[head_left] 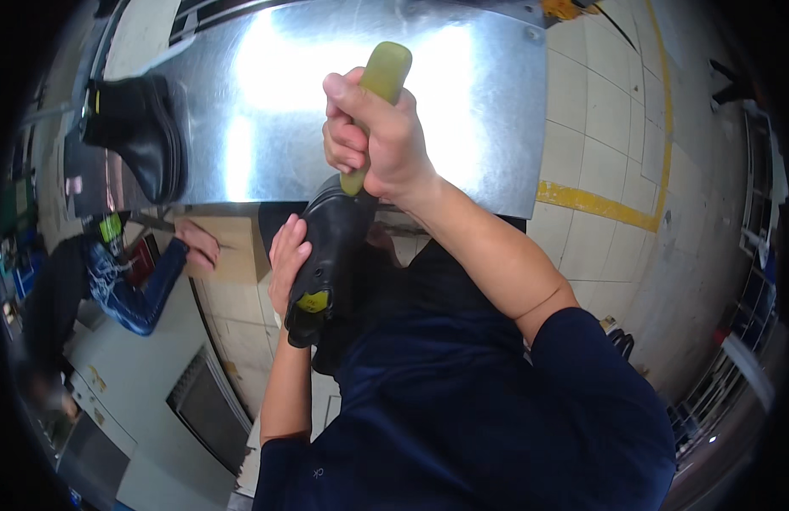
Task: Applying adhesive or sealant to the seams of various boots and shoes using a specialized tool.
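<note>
The left hand (288,260) is cupped flat against the side of a black boot (326,255), fingers spread along its upper, steadying it close to the person's torso. The boot stands heel-down, with a yellow tab (313,301) at its lower end, just right of the left palm. The right hand (377,136) is clenched in a fist around a yellow-green handle (379,94), directly above the boot; the handle's lower end meets the boot's top opening, and whatever lies below that point is hidden. Both forearms are bare, the sleeves dark blue.

Beyond the hands lies a shiny metal sheet (462,102), reflecting bright light. On its far left edge, well apart from the left hand, stands a second black boot (143,132). Left of the left hand, a co-worker's arm (143,285) in a blue patterned sleeve rests a hand on a tan board (237,247). Right of the right hand, a tiled floor (599,128) carries a yellow line (594,204).
</note>
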{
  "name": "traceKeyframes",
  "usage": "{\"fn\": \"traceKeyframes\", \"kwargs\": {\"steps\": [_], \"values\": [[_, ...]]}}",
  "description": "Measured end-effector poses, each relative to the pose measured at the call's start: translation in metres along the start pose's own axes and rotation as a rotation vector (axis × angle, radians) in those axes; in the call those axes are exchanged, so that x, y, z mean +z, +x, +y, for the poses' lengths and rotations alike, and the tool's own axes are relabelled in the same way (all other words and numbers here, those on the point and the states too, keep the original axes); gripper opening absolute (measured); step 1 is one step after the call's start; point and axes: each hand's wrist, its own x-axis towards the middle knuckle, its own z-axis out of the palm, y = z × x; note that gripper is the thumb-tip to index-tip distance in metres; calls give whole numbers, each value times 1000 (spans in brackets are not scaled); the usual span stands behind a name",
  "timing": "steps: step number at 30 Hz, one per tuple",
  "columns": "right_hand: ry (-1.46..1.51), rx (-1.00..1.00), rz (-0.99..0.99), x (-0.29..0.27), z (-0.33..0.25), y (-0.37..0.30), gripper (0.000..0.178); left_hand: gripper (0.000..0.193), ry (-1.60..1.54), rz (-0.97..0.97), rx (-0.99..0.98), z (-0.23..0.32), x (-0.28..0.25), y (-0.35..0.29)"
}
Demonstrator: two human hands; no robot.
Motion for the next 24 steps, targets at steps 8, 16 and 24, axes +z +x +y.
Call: {"fn": "traceKeyframes", "kwargs": {"steps": [8, 16, 24], "values": [[228, -54, 51, -40, 0, -26, 33, 67, -53, 15, -82, 12, 3, 6], [92, -66, 224, -8, 5, -24, 30, 60, 4, 85, 2, 13, 0, 13], [52, -139, 160, -35, -33, -26, 32, 47, -33, -194, 29, 51, -37, 96]]}}
